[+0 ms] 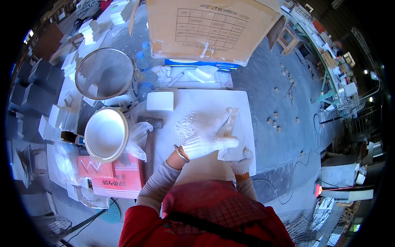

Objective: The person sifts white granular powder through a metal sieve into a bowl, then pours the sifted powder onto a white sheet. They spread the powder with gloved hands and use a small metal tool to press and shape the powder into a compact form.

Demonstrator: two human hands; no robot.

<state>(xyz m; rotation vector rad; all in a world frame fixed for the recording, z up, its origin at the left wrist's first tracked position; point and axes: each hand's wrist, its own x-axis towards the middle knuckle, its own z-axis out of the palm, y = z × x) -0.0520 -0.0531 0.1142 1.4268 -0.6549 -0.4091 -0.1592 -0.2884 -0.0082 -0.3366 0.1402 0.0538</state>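
My left hand (pixel 207 145), in a white knitted glove, reaches across the white tabletop (pixel 197 101). Its fingers and thumb are stretched apart, lying against a pale flat strip (pixel 231 128) that widens toward me; I cannot tell its exact kind. My right hand (pixel 242 165), also gloved, is at the strip's wide near end, seemingly gripping its edge, though most of its fingers are hidden. Beside my left hand spreads a heap of white powder or crumbs (pixel 187 125). Farther back on the tabletop sits a white rectangular block (pixel 160 101). A dark-headed hammer (pixel 154 122) lies along the left edge.
On the left stand a white round tub (pixel 106 135), a large clear-rimmed bucket (pixel 105 74) and a red box (pixel 119 175). Plastic bottles (pixel 142 61) are behind. A big cardboard box (pixel 205 31) rises at the far side. Small blocks (pixel 275 121) lie scattered on the floor at right.
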